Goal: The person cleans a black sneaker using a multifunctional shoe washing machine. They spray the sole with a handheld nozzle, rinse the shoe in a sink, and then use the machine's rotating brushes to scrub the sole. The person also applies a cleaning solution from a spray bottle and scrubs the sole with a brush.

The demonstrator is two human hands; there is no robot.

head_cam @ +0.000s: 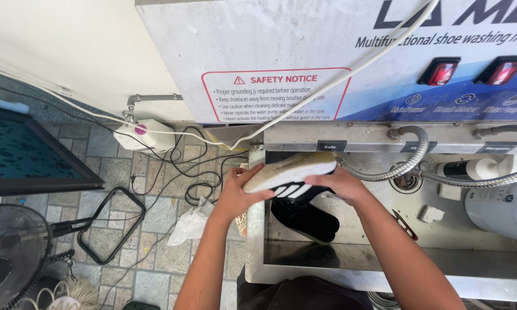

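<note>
Over steel sink (281, 252) | both hands — left (235, 192), right (336, 182) — wrapped round black sneaker (293, 178), sole up | probably light, wet-slick; grip midsole edges

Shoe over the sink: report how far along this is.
Done: nothing visibly finished. In hand: left hand and right hand hold the black shoe sole up over the steel sink. Left: the pale sole looks speckled with dirt; a second black shoe lies in the basin.
</note>
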